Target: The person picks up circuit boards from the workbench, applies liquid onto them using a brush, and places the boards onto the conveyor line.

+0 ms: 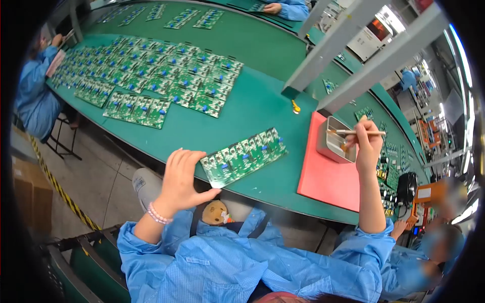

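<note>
My left hand (181, 179), with a beaded bracelet at the wrist, grips the near-left end of a green circuit board (245, 157). Its thumb is at the lower corner and its fingers are at the upper one. The board lies at a slant by the table's front edge, with blue parts on its face. In my right hand (369, 144) is a thin brush (341, 132) with a light wooden handle, held level, its tip over an open metal tin (333, 152). Another brush-like tip shows inside the tin; its contents are hard to make out.
The tin stands on a red mat (323, 182). Many circuit boards (151, 70) cover the green table (268, 96) at the left. A yellow object (295, 106) lies near a grey post (331, 45). Co-workers in blue sit left, right and across.
</note>
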A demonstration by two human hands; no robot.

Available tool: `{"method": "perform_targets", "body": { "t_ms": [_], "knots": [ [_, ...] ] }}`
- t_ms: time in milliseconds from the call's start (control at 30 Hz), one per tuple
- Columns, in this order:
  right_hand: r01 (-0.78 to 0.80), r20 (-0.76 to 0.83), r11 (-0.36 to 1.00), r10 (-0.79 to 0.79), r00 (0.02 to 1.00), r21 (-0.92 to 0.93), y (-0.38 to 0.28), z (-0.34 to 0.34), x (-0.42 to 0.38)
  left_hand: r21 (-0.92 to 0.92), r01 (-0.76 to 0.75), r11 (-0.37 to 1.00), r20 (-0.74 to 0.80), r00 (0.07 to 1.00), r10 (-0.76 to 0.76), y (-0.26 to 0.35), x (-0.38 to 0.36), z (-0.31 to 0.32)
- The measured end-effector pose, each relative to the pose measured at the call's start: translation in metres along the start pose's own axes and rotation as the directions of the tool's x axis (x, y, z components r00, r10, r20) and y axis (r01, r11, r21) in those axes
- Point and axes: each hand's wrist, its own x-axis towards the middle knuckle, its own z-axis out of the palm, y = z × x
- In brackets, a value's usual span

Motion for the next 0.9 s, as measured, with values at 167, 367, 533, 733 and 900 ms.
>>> {"method": "perform_targets", "body": {
  "t_ms": [167, 367, 533, 733, 900],
  "knots": [
    [-0.198, 0.310, 0.952, 0.121, 0.943, 0.232, -0.028, 0.108, -0.025, -0.013, 0.092, 0.996, -0.154, 0.984, -0.093, 0.008, -0.010, 0.024],
    [-0.400, 0.638, 0.899, 0.205, 0.742, 0.176, -0.022, 0.191, -0.041, -0.104, 0.178, 0.978, -0.165, 0.967, -0.194, 0.003, -0.025, 0.019],
    [-0.392, 0.676, 0.908, 0.195, 0.711, 0.150, -0.022, 0.215, -0.049, -0.169, 0.170, 0.971, -0.193, 0.960, -0.202, -0.008, -0.030, 0.024],
    [-0.363, 0.517, 0.891, 0.183, 0.836, 0.273, -0.026, 0.203, -0.028, -0.199, 0.176, 0.964, -0.181, 0.960, -0.213, -0.010, -0.031, 0.027],
    [-0.448, 0.512, 0.838, 0.249, 0.822, 0.311, -0.025, 0.190, -0.029, -0.187, 0.192, 0.963, -0.186, 0.956, -0.227, -0.010, -0.031, 0.028]
  ]
}}
